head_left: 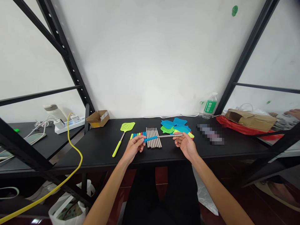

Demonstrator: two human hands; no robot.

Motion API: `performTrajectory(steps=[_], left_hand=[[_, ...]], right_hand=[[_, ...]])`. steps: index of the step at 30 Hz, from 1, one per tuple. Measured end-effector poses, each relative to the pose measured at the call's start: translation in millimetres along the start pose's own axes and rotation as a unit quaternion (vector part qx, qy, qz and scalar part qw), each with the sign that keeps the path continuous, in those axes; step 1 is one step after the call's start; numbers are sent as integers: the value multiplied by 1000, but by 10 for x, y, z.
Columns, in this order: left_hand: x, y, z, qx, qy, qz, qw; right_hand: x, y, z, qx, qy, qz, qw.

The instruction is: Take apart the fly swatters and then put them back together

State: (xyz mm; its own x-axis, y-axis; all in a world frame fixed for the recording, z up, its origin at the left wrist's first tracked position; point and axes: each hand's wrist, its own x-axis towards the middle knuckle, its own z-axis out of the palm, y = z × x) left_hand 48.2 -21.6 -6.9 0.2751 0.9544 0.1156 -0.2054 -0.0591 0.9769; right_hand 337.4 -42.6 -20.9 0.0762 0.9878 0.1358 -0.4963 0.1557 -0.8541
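Note:
Between my two hands, above the black table, a metal rod with a blue handle lies almost level. My left hand is closed round the blue handle end. At the other end, my right hand pinches the thin metal tip. Below the rod, a row of metal tubes lies side by side. Several coloured handles are lined up beside them, partly hidden by my left hand. Blue, green and yellow fly swatter heads are piled behind my right hand. A whole yellow-green fly swatter lies to the left.
A small open cardboard box stands at the back left. A water bottle and a blurred-out item are on the right. Black shelf posts frame both sides. A yellow cable hangs at the left edge.

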Motion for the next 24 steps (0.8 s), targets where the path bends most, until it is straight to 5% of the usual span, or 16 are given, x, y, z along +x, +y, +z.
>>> performTrajectory(steps=[24], left_hand=[[-6,-10,-19,31,-24,-3,999]], right_hand=[[3,-2,-4,7,3,6,1000]])
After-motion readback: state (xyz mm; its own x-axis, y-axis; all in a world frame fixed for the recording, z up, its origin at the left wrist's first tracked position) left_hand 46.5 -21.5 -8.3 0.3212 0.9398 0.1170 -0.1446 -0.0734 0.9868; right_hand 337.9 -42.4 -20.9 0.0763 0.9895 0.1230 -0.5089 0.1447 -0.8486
